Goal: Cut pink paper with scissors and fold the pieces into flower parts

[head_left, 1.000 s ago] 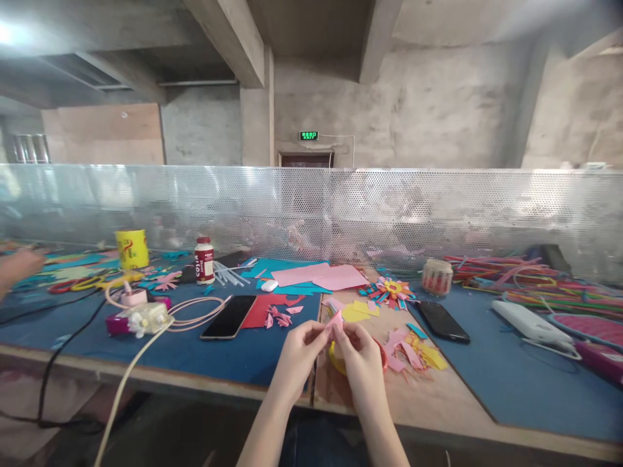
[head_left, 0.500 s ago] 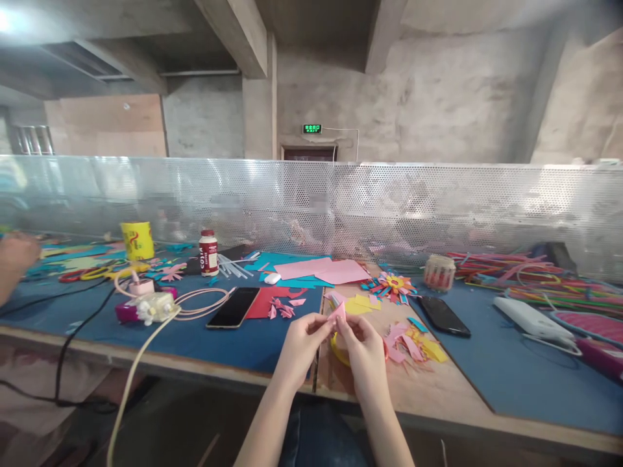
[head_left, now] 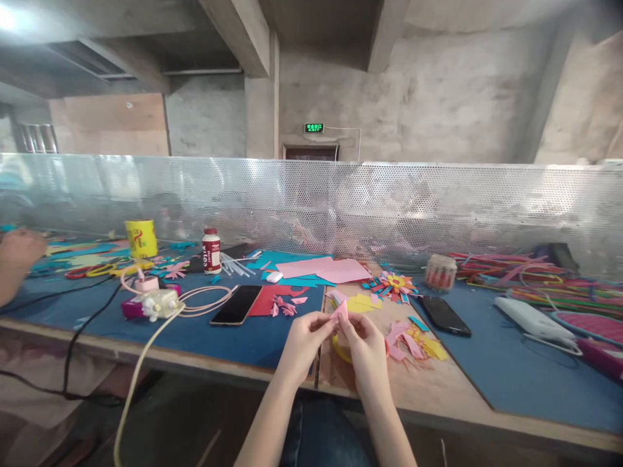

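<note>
Between my two hands is a small folded piece of pink paper, its pointed tip up. My left hand pinches its left side with thumb and finger. My right hand pinches it from the right, so both hands are closed on the same piece. Below and behind my fingers lies a yellow and orange ring-shaped thing, mostly hidden. Paper scraps in pink and yellow lie right of my right hand. Small folded pink pieces rest on red paper beyond my left hand.
A phone, a power strip with cables, a bottle and a yellow can stand to the left. A paper flower, a jar and a dark phone lie right. Another person's hand is far left.
My hands keep their pinch on the pink paper with barely any movement. The view has shifted slightly, and the other person's hand shows a little farther right.
</note>
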The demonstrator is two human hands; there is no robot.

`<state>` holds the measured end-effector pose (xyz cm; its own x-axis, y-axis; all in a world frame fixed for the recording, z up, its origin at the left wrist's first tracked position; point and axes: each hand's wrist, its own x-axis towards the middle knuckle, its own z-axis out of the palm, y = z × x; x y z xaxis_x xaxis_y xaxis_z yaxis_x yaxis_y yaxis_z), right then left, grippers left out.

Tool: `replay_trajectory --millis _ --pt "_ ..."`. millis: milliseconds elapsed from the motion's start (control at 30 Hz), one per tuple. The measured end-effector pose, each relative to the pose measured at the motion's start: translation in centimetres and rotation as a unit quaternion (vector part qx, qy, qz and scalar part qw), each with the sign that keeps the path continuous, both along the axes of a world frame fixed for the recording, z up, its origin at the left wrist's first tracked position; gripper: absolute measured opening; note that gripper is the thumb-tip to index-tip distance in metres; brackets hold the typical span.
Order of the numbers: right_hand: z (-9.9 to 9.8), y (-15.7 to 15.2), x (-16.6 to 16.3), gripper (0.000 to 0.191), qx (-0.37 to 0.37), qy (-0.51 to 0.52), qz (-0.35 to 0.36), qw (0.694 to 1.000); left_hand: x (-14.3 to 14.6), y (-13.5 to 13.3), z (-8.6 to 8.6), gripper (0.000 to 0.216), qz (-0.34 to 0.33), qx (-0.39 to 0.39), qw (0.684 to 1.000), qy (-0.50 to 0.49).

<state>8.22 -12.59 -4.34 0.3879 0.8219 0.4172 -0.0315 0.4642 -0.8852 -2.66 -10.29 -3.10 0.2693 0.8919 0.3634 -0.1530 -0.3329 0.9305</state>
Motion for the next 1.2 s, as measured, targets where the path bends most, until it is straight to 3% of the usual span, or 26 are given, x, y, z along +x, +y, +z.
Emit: replay_trajectory --millis 367,533,833,1067,1200 --pt "0.0 0.0 0.0 0.027 0.002 0.005 0.009 1.0 0.0 -0.2 0.3 0.025 0.018 -0.002 1.0 -0.003" --pt "0.0 -0.1 0.3 0.033 -0.034 0.025 0.011 0.999 0.1 0.4 -0.1 0.023 0.041 -0.035 0.997 -0.048" --pt "0.4 -0.5 0.5 0.033 -0.036 -0.045 0.041 0.998 0.1 0.3 0.0 0.02 0.061 -0.049 0.995 -0.069" --pt "0.5 0.0 1.6 0.035 -0.08 -0.057 0.135 0.986 0.2 0.6 -0.1 0.018 0.065 -0.057 0.994 -0.066" --pt "0.3 0.1 1.6 0.033 -0.079 -0.063 0.125 0.987 0.2 0.7 -0.3 0.018 0.065 -0.047 0.995 -0.051"
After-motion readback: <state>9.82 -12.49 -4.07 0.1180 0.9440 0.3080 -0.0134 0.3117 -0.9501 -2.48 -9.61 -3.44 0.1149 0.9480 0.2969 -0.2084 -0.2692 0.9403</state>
